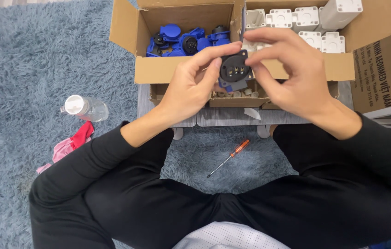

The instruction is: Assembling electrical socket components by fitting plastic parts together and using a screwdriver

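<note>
I hold a blue and black round socket part (235, 70) in front of me with both hands. My left hand (191, 85) grips its left side, thumb and forefinger on the black face. Over its right side and top edge curl the fingers of my right hand (292, 74). The black face shows several small metal contacts. Behind my hands stands a divided cardboard box (158, 69): the left half holds several blue socket parts (181, 41), the right half several white plastic housings (306, 20).
A screwdriver with an orange handle (230, 157) lies on the shaggy blue-grey rug (25, 60) between my knees. A clear plastic bottle with a white cap (85, 107) and pink and red cloth (71, 143) lie to the left. Another cardboard box (384, 69) stands at right.
</note>
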